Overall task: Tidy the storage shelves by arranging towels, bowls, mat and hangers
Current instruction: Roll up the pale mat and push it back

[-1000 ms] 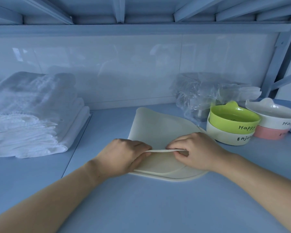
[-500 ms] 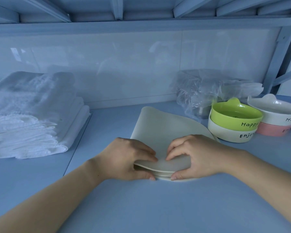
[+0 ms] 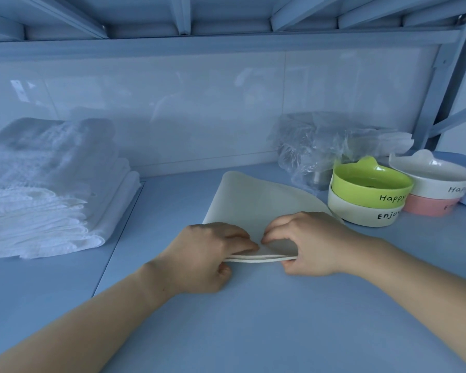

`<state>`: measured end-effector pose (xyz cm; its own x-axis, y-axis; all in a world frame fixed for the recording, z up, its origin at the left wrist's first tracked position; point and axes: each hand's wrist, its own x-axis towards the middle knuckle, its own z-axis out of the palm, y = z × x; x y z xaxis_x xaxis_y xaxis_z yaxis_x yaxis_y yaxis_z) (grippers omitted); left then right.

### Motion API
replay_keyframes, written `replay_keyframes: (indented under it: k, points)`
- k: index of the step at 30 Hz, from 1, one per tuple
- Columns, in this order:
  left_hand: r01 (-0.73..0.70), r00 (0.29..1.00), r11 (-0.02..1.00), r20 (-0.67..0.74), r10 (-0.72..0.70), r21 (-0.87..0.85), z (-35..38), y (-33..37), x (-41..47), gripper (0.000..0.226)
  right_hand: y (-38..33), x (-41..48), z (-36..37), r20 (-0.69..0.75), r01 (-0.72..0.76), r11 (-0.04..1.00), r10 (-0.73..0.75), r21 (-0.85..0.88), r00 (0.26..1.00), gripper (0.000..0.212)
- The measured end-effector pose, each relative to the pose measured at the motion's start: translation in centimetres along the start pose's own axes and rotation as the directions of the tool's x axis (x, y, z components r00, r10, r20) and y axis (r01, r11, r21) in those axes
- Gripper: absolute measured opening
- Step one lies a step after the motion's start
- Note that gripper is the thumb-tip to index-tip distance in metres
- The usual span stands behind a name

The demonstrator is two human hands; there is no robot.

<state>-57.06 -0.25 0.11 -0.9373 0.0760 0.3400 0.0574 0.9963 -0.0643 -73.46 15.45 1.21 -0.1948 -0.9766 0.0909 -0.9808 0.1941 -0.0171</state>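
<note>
Mat (image 3: 256,203) was sitting mid-shelf, folded over on itself, with its doubled near edge running left to right between the two hands. The left hand (image 3: 202,254) pinched the left end of that edge and the right hand (image 3: 315,243) the right end, fingers curled over the top layer and thumbs tucked at the near side, so both had a proper hold on it and neither was nearer than the other. The rest of the mat fanned away from them toward the far wall (image 3: 199,109), its far corner curling up a bit. My guess is the next fold or roll would go away from the person, along that near-to-far line. The blue shelf surface (image 3: 280,319) looked smooth and flat. Room on the right was tight, since the green bowl (image 3: 371,184) stacked on a white bowl (image 3: 361,211) sat just beside the mat's right edge, with a crinkly plastic bag (image 3: 315,146) behind. The towels (image 3: 43,189) were piled well apart on the left
</note>
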Motion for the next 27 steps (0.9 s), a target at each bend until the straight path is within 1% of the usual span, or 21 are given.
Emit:
replay_keyframes:
  k: [3, 5, 7, 9, 11, 12, 14, 16, 19, 23, 27]
  points:
    - [0.182, 0.977, 0.982, 0.118, -0.175, -0.05, 0.4, -1.0, 0.0, 0.064, -0.2, 0.1, -0.4, 0.001, -0.024, 0.999, 0.024, -0.04, 1.0, 0.045]
    - [0.223, 0.966, 0.97, 0.153, -0.206, -0.1, 0.6, -1.5, 0.0, 0.067, -0.4, 0.0, -0.6, 0.033, -0.041, 0.998, 0.042, -0.044, 0.999, 0.046]
    - [0.213, 0.969, 0.972, 0.151, -0.197, -0.101, 0.8, -1.7, 0.1, 0.071, -0.4, 0.0, -0.8, 0.081, -0.081, 0.996, 0.084, -0.049, 0.993, 0.053]
    - [0.206, 0.972, 0.976, 0.131, -0.197, -0.067, 0.9, -1.7, 0.1, 0.075, -0.2, -0.1, -0.9, 0.121, -0.146, 0.987, 0.154, -0.074, 0.981, 0.063]
    - [0.186, 0.978, 0.982, 0.103, -0.183, -0.019, 1.0, -1.9, 0.1, 0.078, -0.2, -0.1, -0.9, 0.12, -0.197, 0.977, 0.205, -0.077, 0.971, 0.067]
    - [0.172, 0.98, 0.985, 0.099, -0.172, 0.005, 1.0, -2.0, 0.2, 0.078, -0.2, -0.1, -0.8, 0.105, -0.207, 0.976, 0.214, -0.069, 0.971, 0.065]
    - [0.153, 0.981, 0.987, 0.109, -0.158, 0.052, 0.9, -2.2, 0.3, 0.08, -0.3, 0.0, -0.6, 0.065, -0.204, 0.977, 0.208, -0.065, 0.976, 0.057]
    - [0.137, 0.981, 0.987, 0.126, -0.147, 0.081, 0.6, -2.6, 0.4, 0.083, -0.4, 0.0, -0.4, 0.026, -0.197, 0.977, 0.2, -0.079, 0.98, 0.055]
    - [0.118, 0.981, 0.989, 0.146, -0.131, 0.091, 0.3, -3.1, 0.5, 0.085, -0.3, 0.4, -0.1, -0.014, -0.152, 0.979, 0.152, -0.134, 0.988, 0.058]
    - [0.144, 0.978, 0.985, 0.141, -0.156, 0.095, 0.3, -3.6, 0.6, 0.085, 0.2, 1.5, -0.2, -0.077, -0.096, 0.981, 0.085, -0.166, 0.993, 0.065]
    - [0.163, 0.977, 0.982, 0.123, -0.174, 0.101, 0.0, -3.9, 0.9, 0.086, 1.1, 3.1, -0.9, -0.125, -0.072, 0.979, 0.049, -0.188, 0.991, 0.065]
